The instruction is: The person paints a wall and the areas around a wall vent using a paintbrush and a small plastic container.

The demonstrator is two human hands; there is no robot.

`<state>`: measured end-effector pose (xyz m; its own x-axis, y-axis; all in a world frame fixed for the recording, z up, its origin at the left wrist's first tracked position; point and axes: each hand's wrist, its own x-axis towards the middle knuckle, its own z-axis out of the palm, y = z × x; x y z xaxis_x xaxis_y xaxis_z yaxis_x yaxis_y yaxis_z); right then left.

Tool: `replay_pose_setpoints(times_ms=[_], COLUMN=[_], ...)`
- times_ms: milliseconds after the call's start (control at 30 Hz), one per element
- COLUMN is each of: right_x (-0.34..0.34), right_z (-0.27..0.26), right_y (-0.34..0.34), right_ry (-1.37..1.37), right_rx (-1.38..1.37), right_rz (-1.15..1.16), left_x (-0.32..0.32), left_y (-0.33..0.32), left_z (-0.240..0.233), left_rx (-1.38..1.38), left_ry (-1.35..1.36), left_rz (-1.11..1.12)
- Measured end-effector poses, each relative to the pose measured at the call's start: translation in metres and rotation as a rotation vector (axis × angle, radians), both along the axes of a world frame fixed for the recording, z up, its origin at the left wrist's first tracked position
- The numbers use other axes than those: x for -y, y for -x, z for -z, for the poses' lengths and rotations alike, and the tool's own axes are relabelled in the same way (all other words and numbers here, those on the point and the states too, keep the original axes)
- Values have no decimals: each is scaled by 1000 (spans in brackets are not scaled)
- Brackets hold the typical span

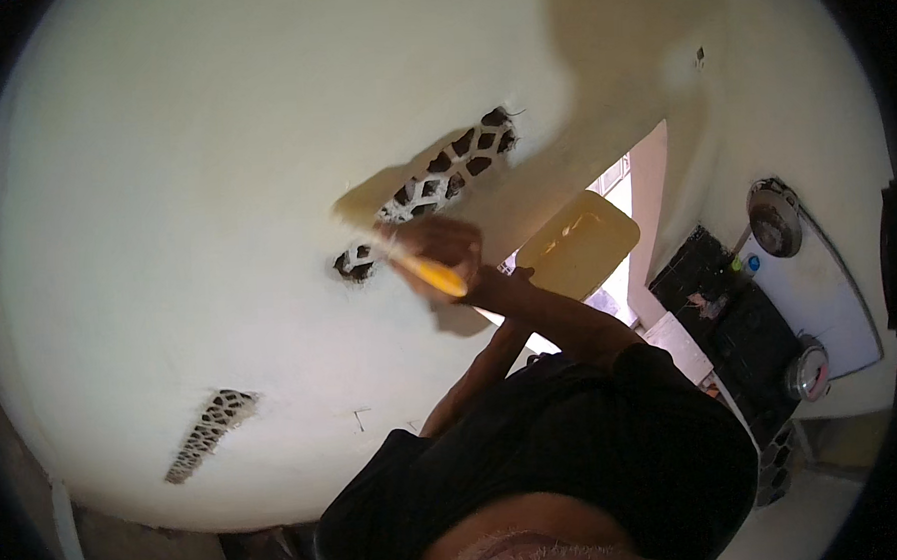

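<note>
My right hand (439,246) is closed around a yellow-handled hand tool (441,278), whose pale front part is blurred, so its kind is unclear. It is held close to a pale wall (226,177), over a slanting strip of dark irregular patches (441,162) divided by pale lines. Under my right forearm crosses my left arm. My left hand (523,274), mostly hidden, grips the near edge of a yellowish, rounded rectangular container (578,244). Lower left on the wall shows a smaller strip of the same pattern (211,433).
At the right, beyond a bright opening in the wall (617,272), lie a dark countertop (751,342) and a whitish panel (832,301). A round metal pan (775,221) and a round, silvery object (807,371) are beside them. My shadow falls across the upper wall.
</note>
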<state>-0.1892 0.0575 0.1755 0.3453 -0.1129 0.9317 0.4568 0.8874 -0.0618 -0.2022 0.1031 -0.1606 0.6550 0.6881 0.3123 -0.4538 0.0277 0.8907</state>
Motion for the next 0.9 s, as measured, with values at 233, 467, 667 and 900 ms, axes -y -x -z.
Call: replay_pose_setpoints(times_ms=[233, 467, 667, 900], right_x=[-8, 33, -6, 9], right_z=[26, 13, 17, -22], right_y=[-127, -201, -117, -32], right_ry=[326, 273, 69, 371], right_rx=[-348, -669, -177, 43], right_rz=[-331, 412, 236, -35], left_x=[61, 61, 53, 45], left_y=[-29, -22, -31, -20], left_z=[-137, -138, -105, -92], left_rx=[-70, -198, -190, -219], left_ry=[560, 572, 522, -142], left_rz=[295, 176, 246, 115])
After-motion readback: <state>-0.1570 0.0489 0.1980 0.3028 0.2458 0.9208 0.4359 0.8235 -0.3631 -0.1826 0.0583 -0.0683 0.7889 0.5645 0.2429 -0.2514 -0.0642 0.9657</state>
